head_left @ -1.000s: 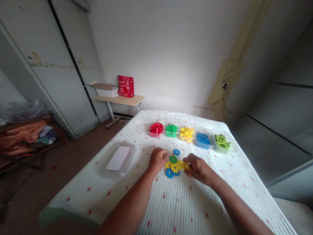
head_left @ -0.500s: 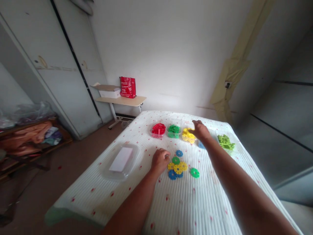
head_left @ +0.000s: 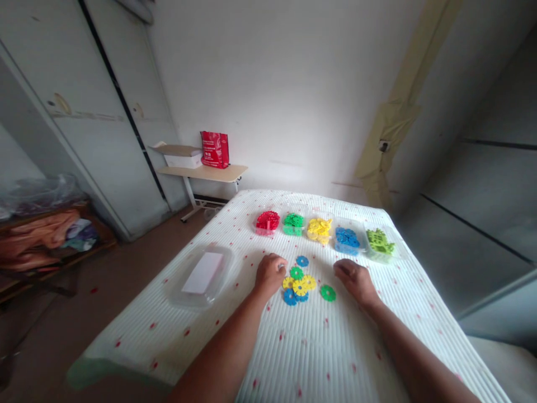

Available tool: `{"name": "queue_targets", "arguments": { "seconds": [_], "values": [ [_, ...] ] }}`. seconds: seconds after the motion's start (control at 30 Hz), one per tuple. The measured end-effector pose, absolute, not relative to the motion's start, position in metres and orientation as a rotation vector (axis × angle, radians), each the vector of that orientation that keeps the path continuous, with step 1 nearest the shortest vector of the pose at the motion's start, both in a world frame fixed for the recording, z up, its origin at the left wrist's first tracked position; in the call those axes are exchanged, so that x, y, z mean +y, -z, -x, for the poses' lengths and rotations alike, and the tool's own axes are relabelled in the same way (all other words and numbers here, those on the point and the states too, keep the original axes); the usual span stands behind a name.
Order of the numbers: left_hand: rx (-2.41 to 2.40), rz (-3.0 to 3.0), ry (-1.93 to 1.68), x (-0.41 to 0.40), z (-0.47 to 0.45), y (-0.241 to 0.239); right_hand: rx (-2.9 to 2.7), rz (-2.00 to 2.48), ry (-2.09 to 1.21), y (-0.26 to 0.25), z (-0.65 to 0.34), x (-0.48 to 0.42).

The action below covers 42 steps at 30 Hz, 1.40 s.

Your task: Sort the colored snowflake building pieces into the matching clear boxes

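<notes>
From where I stand, two bare forearms reach over a striped, dotted cloth (head_left: 319, 358). The left hand (head_left: 271, 274) has its fingers curled inward, and the right hand (head_left: 356, 281) is bent over likewise; I can't tell whether either grips anything. Between them, nearer the left fingers, blue discs (head_left: 290, 297) lie closest to me. A lone green disc (head_left: 328, 293) sits just left of the right hand. Yellow discs (head_left: 300, 287) overlap the blue, right beside the left fingertips. Well left of those fingers is a clear plastic container (head_left: 222, 277) with white paper (head_left: 203, 272). Past the yellow come another green disc (head_left: 296, 273) and a separate blue one. Beyond both hands' fingers, clear tubs (head_left: 380, 258) hold red, green, yellow, blue and lime pieces. Farthest, a side table (head_left: 229, 173) bears a red bag (head_left: 215, 149).
</notes>
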<state>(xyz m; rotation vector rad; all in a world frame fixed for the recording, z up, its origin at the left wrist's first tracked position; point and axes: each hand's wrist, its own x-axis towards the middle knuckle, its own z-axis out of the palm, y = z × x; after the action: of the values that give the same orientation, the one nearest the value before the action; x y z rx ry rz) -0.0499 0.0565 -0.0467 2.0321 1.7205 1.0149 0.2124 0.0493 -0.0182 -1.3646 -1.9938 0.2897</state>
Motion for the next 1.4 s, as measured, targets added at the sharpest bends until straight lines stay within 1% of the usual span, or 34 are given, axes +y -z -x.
{"name": "queue_targets", "arguments": {
  "seconds": [0.1,0.2,0.4,0.57,0.67,1.1,1.4],
  "values": [
    [1.728,-2.032,-0.993,0.057,0.051,0.046,-2.009,1.358,-0.546,0.025,-0.211,0.039],
    [1.73,-2.042,-0.965,0.056,0.051,0.045,-1.996,1.378,-0.685,0.027,-0.211,0.041],
    [1.696,-2.104,-0.911,0.045,0.041,0.037,-1.861,1.423,-0.796,0.025,-0.213,0.047],
    [1.788,-2.224,-0.63,0.041,0.03,0.027,-1.678,1.537,-0.899,0.024,-0.211,0.046],
    [1.809,-2.256,-0.535,0.042,0.03,0.024,-1.662,1.542,-0.91,0.024,-0.21,0.046],
    [1.853,-2.237,-0.478,0.039,0.029,0.022,-1.758,1.498,-0.791,0.029,-0.213,0.049],
    [1.841,-2.251,-0.535,0.04,0.029,0.026,-1.806,1.49,-0.741,0.023,-0.211,0.047]
  ]
}}
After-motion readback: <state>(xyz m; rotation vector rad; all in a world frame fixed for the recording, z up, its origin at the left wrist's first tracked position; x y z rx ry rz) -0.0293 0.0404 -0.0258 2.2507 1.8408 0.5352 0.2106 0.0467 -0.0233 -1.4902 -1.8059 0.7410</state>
